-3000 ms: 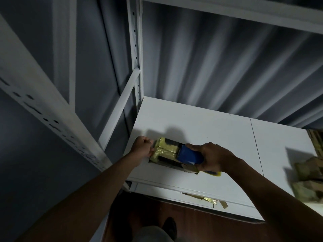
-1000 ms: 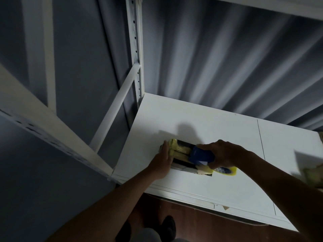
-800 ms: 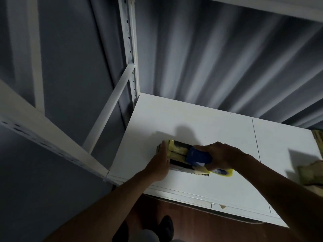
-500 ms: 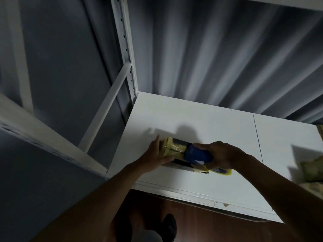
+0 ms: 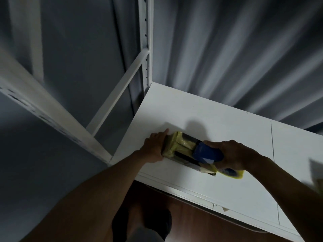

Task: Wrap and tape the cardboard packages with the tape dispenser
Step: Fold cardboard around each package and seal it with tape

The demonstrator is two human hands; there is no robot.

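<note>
A small dark package [image 5: 181,151] wound with yellow tape lies on the white shelf board [image 5: 218,123] near its front left corner. My left hand [image 5: 154,147] holds the package's left end, with the fingers over its far side and the thumb at the near edge. My right hand [image 5: 230,156] grips the blue and yellow tape dispenser [image 5: 208,153], which lies on the right half of the package. A yellow part of the dispenser [image 5: 234,173] sticks out beneath my right hand.
White perforated rack posts [image 5: 146,41] and a slanted brace [image 5: 120,89] stand at the shelf's left. Corrugated grey wall runs behind. Blurred taped packages [image 5: 317,172] sit at the right edge. Brown floor [image 5: 183,206] and my shoes lie below the shelf's front lip.
My left hand has shifted from a fist at the package's end to an open-fingered hold around its left end. The dispenser stays on the package's right half. The camera has swung slightly.
</note>
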